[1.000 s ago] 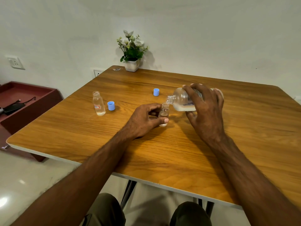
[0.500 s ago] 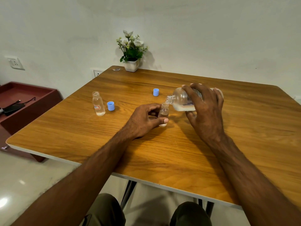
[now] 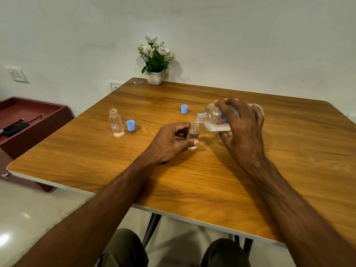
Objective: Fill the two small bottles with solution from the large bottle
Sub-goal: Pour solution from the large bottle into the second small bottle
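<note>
The right hand gripped the tipped large bottle, mouth over the small bottle pinched upright mid-table by the left hand (a slow, steady tilt would avoid overflow).

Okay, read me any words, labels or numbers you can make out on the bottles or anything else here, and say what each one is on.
No text here can be read.
Large bottle in the right hand: bluish printed label, too blurred and partly covered by fingers.
Small bottle standing at left: red-bordered label, too small to read.
Small bottle in the left hand: no label visible.
Blue caps: no markings visible.
</note>
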